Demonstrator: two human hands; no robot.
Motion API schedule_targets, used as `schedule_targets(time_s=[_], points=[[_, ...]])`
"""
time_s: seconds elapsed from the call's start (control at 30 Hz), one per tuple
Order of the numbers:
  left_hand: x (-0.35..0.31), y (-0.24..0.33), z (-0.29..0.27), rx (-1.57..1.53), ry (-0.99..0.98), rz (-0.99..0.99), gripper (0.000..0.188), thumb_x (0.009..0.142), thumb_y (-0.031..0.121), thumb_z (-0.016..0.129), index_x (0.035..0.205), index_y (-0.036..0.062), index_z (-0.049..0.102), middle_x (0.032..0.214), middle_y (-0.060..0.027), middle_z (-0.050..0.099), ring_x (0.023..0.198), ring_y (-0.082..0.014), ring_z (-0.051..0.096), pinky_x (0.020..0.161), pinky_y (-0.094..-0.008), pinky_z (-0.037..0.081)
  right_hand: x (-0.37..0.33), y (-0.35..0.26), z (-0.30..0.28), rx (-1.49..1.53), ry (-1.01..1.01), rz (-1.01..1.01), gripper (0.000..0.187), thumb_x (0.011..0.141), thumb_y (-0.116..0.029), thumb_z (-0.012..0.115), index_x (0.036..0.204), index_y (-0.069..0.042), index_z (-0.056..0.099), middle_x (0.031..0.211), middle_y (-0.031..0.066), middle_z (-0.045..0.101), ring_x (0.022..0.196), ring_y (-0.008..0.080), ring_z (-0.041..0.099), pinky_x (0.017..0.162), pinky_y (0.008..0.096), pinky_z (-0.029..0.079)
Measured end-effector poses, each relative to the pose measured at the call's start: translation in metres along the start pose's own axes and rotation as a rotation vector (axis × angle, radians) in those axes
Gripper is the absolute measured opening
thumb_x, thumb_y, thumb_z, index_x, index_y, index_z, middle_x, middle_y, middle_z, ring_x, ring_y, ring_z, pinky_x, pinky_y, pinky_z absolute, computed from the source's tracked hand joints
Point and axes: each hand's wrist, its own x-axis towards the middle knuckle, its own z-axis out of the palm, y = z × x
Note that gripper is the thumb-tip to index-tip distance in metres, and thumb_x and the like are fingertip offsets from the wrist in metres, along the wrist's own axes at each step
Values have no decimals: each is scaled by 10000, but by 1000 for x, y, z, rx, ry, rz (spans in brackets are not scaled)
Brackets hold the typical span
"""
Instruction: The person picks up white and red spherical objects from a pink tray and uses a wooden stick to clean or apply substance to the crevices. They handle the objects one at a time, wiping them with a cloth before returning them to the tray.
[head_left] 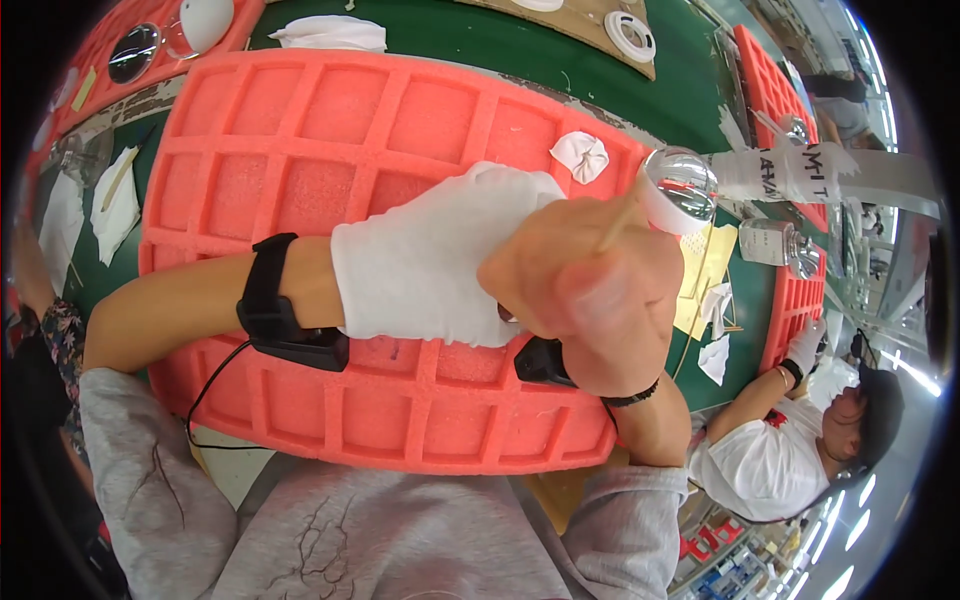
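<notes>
My left hand [430, 270] wears a white glove and reaches right across a red foam tray [300, 130]. Its fingertips are hidden behind my bare right hand [590, 290]. Just beyond them a shiny chrome reflector cup [680, 180] with a white rim is held up above the tray's right edge. My right hand is closed around a thin wooden stick [620, 218], whose tip points at the cup. Both wrists carry black bands, and a black wire runs from the left one.
A crumpled white cloth [581, 156] lies in one tray compartment. More red trays [770, 80] and chrome parts [780, 243] sit on the green table [480, 40]. Another person [800, 440], in a white shirt and glove, works at the right.
</notes>
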Motion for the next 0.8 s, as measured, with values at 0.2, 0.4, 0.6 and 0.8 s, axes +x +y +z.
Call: schedule_targets(time_s=[0.2, 0.4, 0.6, 0.8], points=[[4, 4, 3, 147, 29, 4, 232, 746, 92, 700, 902, -21, 570, 824, -192, 618, 808, -408, 627, 695, -454, 514, 19, -8, -10, 259, -63, -4, 517, 1135, -376, 351, 689, -115, 337, 552, -49, 257, 462, 91, 220, 449, 301, 164], [1, -1, 4, 70, 24, -21, 235, 740, 98, 708, 888, -14, 564, 841, -193, 618, 812, -405, 625, 699, -460, 511, 19, -8, -7, 264, -75, -13, 483, 1140, -289, 381, 696, -98, 369, 547, -58, 225, 461, 82, 222, 453, 302, 179], [1, 9, -9, -34, -62, -59, 289, 727, 119, 740, 935, -6, 583, 894, -203, 637, 860, -406, 642, 729, -447, 521, 15, -4, 6, -201, -193, -66, 498, 1103, -410, 428, 728, -83, 423, 551, -21, 365, 440, 132, 286, 431, 324, 232], [-2, -5, 3, 13, 102, 128, 348, 743, 160, 773, 980, -15, 587, 942, -217, 655, 894, -419, 645, 751, -449, 530, 19, -5, 18, -501, -327, -283, 351, 1033, -223, 591, 760, -2, 591, 589, 73, 555, 443, 217, 474, 442, 351, 368]])
